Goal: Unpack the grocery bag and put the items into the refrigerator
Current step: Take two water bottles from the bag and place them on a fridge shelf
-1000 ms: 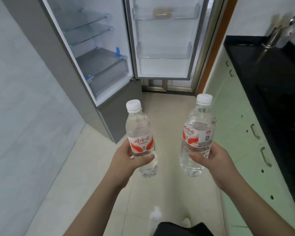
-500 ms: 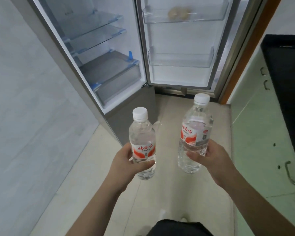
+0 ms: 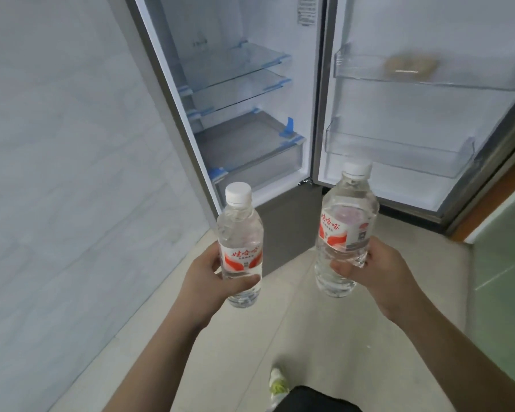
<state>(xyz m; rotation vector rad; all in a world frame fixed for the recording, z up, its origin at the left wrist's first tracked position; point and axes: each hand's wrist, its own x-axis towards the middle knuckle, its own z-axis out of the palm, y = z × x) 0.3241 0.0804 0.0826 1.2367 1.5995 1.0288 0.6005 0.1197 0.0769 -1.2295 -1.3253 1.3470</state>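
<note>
My left hand [image 3: 206, 278] grips a clear water bottle [image 3: 240, 233] with a white cap and a red-and-white label, held upright. A second, matching water bottle [image 3: 344, 227] stands upright in my right hand [image 3: 378, 269]. Both bottles hang in front of the open refrigerator [image 3: 250, 120]. Inside it I see glass shelves [image 3: 238, 66] and a clear drawer [image 3: 250, 150] at the bottom. Its open door [image 3: 414, 108] is at the right, with a lower door bin [image 3: 399, 150] just behind the right bottle's cap and an upper door bin [image 3: 428, 69] holding a blurred tan item [image 3: 411, 65].
A pale marbled wall [image 3: 57, 173] runs along the left. Light green cabinet fronts [image 3: 503, 263] stand at the right, past an orange-brown door frame [image 3: 494, 203]. Beige floor tiles [image 3: 309, 337] lie below, with my shoe [image 3: 277, 385] near the bottom edge.
I have come closer to the refrigerator, which now fills the upper frame. The black counter has left the view. Both bottles remain held upright in my hands.
</note>
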